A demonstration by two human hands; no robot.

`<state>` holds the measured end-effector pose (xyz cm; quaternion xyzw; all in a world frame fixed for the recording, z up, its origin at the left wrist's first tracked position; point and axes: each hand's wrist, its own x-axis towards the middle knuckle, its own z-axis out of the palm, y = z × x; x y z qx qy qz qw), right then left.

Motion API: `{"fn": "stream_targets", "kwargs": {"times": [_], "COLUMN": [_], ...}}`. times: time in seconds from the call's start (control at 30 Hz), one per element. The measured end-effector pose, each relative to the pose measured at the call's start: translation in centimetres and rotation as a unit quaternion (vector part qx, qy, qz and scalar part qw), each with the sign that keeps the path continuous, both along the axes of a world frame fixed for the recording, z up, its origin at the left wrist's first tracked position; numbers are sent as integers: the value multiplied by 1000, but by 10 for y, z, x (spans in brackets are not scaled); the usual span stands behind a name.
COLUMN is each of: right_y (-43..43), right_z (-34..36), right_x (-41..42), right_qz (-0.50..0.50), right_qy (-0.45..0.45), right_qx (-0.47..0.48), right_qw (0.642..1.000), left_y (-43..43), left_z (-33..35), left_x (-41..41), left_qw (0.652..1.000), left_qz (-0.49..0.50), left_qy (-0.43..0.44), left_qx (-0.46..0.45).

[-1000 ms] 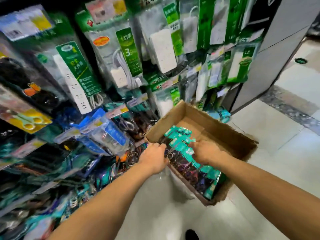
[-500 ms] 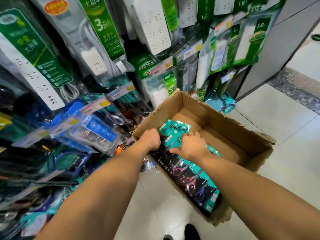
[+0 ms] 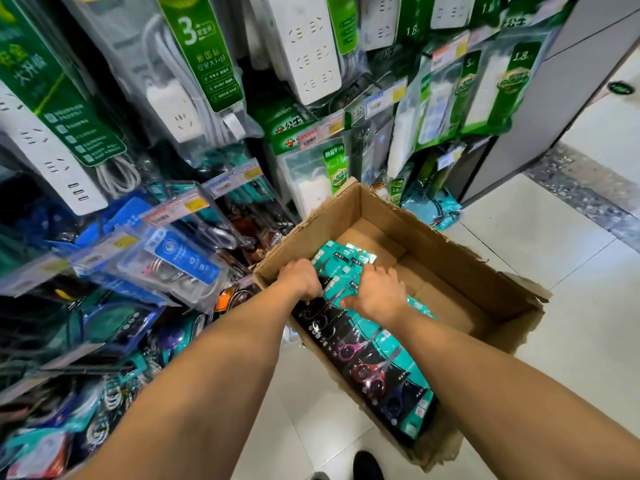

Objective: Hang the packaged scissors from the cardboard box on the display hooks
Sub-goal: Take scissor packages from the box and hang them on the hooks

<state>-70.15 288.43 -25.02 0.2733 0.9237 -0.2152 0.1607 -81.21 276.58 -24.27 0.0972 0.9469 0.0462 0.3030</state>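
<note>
1. The cardboard box [image 3: 446, 237] sits open on the tiled floor [image 3: 540, 244], its far left corner close against the foot of the display. That spot probably keeps the stock within reach of the hooks.
2. The packaged scissors [image 3: 377, 372] lie inside the box in an overlapping row along its left wall, from the near corner toward the middle. Their teal header cards point toward the box's bare right side.
3. Both hands are down in the box at the far end of that row. The left hand [image 3: 300, 278] is beside the left wall, knuckles up, with its fingers curled down into the dark lower parts of the packs. The fingertips are hidden among them.
4. The right hand [image 3: 377, 292] lies over the teal header cards, fingers curled round their edges and thumb tucked at the near side. Holding the bundle from both sides looks meant to lift several packs together without the row sliding apart.
5. No pack has left the box, so the step in hand is gathering.
6. The hooks themselves are hidden behind hanging goods. Power strips [image 3: 311, 46] crowd the upper rows, and price tags [image 3: 173, 209] mark the lower ones.
7. Finding a free hook may need one hand to part the packages.
</note>
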Motion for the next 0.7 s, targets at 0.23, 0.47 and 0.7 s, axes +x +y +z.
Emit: {"fn": "stream_targets", "kwargs": {"times": [0.23,0.47,0.7], "right_y": [-1,1,24], "right_z": [-4,7,33], "right_x": [6,4,7], "right_qz": [-5,-53,-235], "right_qy": [39,60,136], "right_qx": [1,-18,-201], "right_qw": [999,997,941], "left_y": [-5,-2,-20], "left_z": [6,27,64], "left_x": [5,8,17], "left_qw": [1000,998,986], "left_qz": [-1,-33,9], "left_qy": [17,35,46], "left_qx": [15,49,159]}}
